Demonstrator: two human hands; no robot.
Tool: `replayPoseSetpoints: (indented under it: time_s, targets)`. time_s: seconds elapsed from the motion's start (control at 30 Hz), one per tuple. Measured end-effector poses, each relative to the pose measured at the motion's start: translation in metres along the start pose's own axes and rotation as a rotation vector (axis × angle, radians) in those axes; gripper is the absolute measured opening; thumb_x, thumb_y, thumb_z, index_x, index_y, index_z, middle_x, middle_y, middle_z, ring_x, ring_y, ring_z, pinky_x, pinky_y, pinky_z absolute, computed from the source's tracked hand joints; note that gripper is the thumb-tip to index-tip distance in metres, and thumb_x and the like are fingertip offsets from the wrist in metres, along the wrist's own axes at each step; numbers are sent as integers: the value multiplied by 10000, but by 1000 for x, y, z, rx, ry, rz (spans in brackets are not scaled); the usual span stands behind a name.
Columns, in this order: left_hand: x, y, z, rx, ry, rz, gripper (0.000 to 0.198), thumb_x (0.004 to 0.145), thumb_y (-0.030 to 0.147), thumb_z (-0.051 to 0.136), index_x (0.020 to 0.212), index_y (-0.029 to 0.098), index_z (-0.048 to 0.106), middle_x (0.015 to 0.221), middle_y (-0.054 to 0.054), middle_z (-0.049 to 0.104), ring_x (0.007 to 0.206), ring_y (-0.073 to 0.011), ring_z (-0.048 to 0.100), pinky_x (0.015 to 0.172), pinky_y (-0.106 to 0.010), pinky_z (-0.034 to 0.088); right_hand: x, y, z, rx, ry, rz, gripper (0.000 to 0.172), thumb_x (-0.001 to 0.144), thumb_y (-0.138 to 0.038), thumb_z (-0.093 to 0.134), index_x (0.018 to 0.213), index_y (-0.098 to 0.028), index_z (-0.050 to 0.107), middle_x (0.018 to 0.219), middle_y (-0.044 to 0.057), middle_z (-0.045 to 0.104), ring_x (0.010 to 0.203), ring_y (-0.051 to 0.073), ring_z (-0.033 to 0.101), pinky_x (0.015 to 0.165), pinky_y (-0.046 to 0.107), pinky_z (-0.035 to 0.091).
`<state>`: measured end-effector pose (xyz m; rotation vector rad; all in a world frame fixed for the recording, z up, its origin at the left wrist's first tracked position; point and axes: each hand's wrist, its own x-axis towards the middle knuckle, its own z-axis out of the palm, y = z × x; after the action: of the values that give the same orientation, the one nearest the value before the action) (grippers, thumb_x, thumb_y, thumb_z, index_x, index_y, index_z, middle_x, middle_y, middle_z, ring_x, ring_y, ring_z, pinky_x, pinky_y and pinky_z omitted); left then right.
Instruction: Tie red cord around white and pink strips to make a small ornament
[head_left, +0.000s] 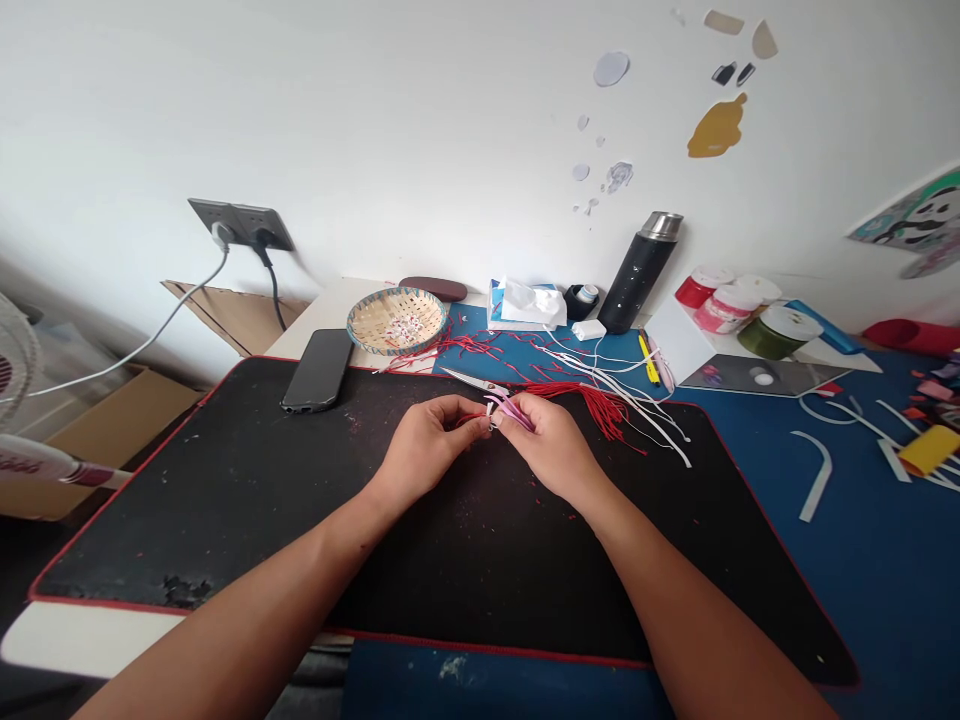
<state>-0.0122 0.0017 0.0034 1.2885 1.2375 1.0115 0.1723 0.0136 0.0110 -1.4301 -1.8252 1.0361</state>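
Note:
Over the black mat (262, 500) my two hands meet, fingertips close together. My right hand (544, 435) is closed on scissors (480, 381) with purple handles; their silver blades point up and to the left. My left hand (427, 440) pinches a small piece of red and white cord (490, 409), partly hidden by the fingers. Just behind my right hand lies a bundle of red cords (604, 405), and white cords (637, 395) stretch beside it to the right.
A phone (319, 370) lies at the mat's left back edge. Behind stand a woven basket (396, 322), a tissue box (525, 305), a black flask (641, 275) and thread spools (778, 332). Yellow pens (649, 360) and paper strips (816, 475) lie to the right.

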Motion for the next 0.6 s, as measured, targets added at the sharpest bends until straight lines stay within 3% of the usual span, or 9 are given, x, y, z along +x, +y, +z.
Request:
replayPoseSetpoints:
  time_s: [0.27,0.43,0.6]
  targets:
    - [2,4,-11,-27,-119,40,339,878,491,745,953,163,792,864,-59,791,662,-144,602,629,-269,467,-1,-1,-3,174,-38,47,333,927,-526,613,872,-201,661,600,-56,447,537,132,381,543,280,304]
    - [5,8,-22,-52,-215,54,371,892,495,739,1044,161,793,888,-70,795,678,-151,625,616,-266,480,-1,0,-5,193,-35,43,375,914,-570,635,869,-199,675,605,-45,458,540,131,366,530,274,289]
    - [5,10,-25,-6,-210,79,332,888,465,755,1011,160,804,859,-62,781,690,-154,638,654,-278,508,-2,0,-6,203,-39,50,388,913,-581,639,871,-197,674,615,-42,459,544,129,359,526,270,284]
